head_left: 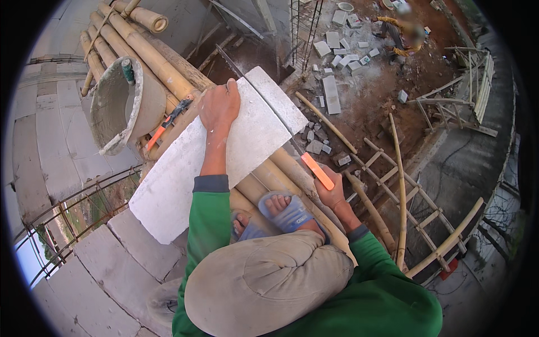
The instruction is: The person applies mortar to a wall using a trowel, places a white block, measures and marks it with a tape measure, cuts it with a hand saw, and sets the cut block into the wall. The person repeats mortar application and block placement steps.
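A white lightweight concrete block (pixel 193 171) lies slantwise across the bamboo poles in front of me. My left hand (pixel 220 105) is closed over its upper part and bears on it, the fingertips partly hidden. In my right hand (pixel 332 190) is the orange handle of a hand saw (pixel 263 100). The long dark blade sits in a straight cut across the block. Beyond this cut is the block's narrower end piece (pixel 275 96); I cannot tell how deep the cut goes. My feet, in blue sandals (pixel 289 216), stand on the poles beside the block.
A mortar-crusted bucket (pixel 115 109) holding a green-handled tool (pixel 128 71) stands at left. Near it lies an orange-and-black tool (pixel 168 123). Bamboo poles (pixel 151 64) form my perch. Far below are broken blocks (pixel 332 95), a person (pixel 400 36) and a bamboo ladder (pixel 412 194).
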The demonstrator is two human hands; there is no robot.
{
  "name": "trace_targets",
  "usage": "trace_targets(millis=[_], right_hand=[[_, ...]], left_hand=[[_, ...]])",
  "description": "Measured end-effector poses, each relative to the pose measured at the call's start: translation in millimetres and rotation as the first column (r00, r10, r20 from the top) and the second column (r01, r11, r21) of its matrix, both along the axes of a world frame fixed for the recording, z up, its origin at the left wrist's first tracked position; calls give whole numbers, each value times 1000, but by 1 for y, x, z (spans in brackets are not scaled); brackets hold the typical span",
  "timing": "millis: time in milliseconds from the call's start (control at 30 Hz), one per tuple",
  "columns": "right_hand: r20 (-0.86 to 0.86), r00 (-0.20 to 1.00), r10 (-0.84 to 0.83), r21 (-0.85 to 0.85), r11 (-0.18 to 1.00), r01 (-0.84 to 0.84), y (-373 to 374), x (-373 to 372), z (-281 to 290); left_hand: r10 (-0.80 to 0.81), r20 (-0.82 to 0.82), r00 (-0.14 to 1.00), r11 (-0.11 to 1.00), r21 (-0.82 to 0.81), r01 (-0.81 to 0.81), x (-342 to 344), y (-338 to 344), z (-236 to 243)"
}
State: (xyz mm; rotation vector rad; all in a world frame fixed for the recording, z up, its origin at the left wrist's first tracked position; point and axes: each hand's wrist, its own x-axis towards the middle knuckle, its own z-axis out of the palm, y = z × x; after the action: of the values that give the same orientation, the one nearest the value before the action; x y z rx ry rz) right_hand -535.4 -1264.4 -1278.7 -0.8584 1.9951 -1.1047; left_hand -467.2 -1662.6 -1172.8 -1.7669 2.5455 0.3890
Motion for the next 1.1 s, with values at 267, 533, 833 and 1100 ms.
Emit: trace_targets(millis=[267, 533, 833, 1100], right_hand=[[-2, 996, 88, 143, 986, -86, 82, -14, 119], [32, 998, -46, 79, 996, 43, -66, -26, 99], [93, 985, -143, 502, 862, 77, 115, -24, 184], [34, 959, -283, 272, 926, 263, 65, -27, 135]], left_hand=[[16, -1, 1000, 999, -40, -16, 11, -4, 2], [-21, 13, 1000, 995, -97, 22, 8, -8, -19], [8, 61, 998, 996, -90, -3, 8, -1, -9], [-2, 35, 999, 991, -133, 6, 5, -3, -11]])
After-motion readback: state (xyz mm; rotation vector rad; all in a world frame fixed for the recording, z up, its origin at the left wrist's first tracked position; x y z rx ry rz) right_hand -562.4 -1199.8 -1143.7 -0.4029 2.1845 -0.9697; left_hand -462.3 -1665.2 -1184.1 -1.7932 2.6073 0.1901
